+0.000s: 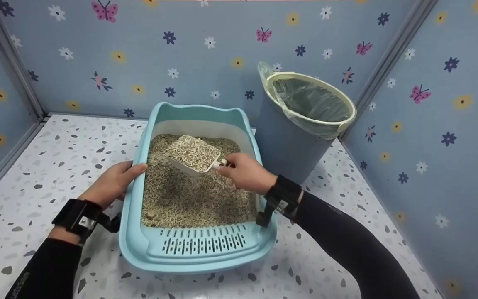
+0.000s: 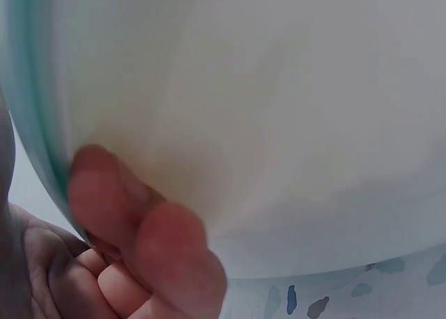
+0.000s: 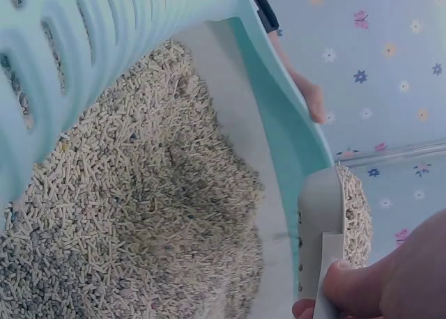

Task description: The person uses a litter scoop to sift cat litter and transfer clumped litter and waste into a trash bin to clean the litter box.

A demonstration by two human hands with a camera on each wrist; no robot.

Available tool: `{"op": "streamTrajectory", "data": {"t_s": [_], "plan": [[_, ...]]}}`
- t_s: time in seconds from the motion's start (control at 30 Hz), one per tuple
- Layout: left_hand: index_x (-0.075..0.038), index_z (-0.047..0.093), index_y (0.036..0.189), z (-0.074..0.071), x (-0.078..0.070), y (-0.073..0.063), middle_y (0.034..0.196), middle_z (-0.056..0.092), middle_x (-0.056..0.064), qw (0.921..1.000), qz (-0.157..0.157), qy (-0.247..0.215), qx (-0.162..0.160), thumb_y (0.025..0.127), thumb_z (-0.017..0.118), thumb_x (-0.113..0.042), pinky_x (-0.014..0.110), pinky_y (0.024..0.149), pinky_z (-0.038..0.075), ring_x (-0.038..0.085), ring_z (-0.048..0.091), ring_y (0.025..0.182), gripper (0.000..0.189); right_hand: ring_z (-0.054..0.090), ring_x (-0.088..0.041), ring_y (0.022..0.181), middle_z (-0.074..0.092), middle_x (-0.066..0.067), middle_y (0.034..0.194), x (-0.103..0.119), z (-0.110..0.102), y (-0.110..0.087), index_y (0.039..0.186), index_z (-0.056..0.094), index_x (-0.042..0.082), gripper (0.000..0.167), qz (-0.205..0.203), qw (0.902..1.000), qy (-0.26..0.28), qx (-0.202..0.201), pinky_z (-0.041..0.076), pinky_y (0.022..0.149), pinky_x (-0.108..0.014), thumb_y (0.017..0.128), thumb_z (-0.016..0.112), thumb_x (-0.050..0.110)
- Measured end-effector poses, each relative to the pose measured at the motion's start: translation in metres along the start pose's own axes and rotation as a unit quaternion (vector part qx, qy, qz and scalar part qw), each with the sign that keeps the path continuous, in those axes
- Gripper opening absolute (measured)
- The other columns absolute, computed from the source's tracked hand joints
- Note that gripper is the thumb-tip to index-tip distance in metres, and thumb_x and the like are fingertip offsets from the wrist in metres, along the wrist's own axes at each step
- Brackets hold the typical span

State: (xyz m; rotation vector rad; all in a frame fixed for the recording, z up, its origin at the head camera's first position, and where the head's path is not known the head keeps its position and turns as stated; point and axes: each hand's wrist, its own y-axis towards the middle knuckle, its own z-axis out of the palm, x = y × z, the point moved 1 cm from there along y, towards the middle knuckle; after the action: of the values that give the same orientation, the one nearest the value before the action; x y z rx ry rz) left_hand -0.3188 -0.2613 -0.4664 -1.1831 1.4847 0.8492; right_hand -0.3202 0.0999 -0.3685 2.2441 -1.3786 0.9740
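A blue litter box (image 1: 197, 255) with a white inner wall holds a bed of pellet cat litter (image 1: 197, 207). My right hand (image 1: 247, 172) grips the short handle of a white litter scoop (image 1: 191, 169), raised over the litter and heaped with pale pellets (image 1: 193, 151). In the right wrist view the scoop (image 3: 320, 207) shows small holes in its side, and thumb and fingers pinch its handle. My left hand (image 1: 112, 182) holds the box's left rim, thumb on top. In the left wrist view, curled fingertips (image 2: 174, 242) press against the outer side under the rim.
Behind the box on the right stands a grey bin (image 1: 293, 145) with a cream rim and a clear liner bag (image 1: 318, 104). Flower-patterned panels (image 1: 197, 62) enclose the back and both sides. Terrazzo-patterned flooring (image 1: 48, 166) lies beneath.
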Motion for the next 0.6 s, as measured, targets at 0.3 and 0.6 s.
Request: {"op": "streamTrajectory", "data": {"t_s": [0.3,0.6], "plan": [[0.014,0.042,0.158,0.002,0.002,-0.001,0.124,0.070,0.027,1.0000,-0.004,-0.005,0.000,0.117,0.052,-0.053,0.047,0.077,0.072,0.027,0.078,0.094,0.079,0.049,-0.011,0.060,0.048,0.005,0.073,-0.002,-0.012,-0.026,0.089,0.060,0.014,0.030,0.002,0.9998,-0.012,-0.012,0.046,0.060,-0.029,0.115,0.065,0.029],[0.013,0.041,0.158,0.004,0.003,0.002,0.126,0.069,0.027,1.0000,-0.005,-0.002,0.001,0.117,0.052,-0.054,0.046,0.078,0.072,0.026,0.077,0.095,0.080,0.046,-0.010,0.056,0.047,0.006,0.070,0.002,-0.015,-0.034,0.098,0.065,0.011,0.024,0.043,0.9968,0.061,-0.029,0.046,0.052,-0.025,0.115,0.064,0.027]]}}
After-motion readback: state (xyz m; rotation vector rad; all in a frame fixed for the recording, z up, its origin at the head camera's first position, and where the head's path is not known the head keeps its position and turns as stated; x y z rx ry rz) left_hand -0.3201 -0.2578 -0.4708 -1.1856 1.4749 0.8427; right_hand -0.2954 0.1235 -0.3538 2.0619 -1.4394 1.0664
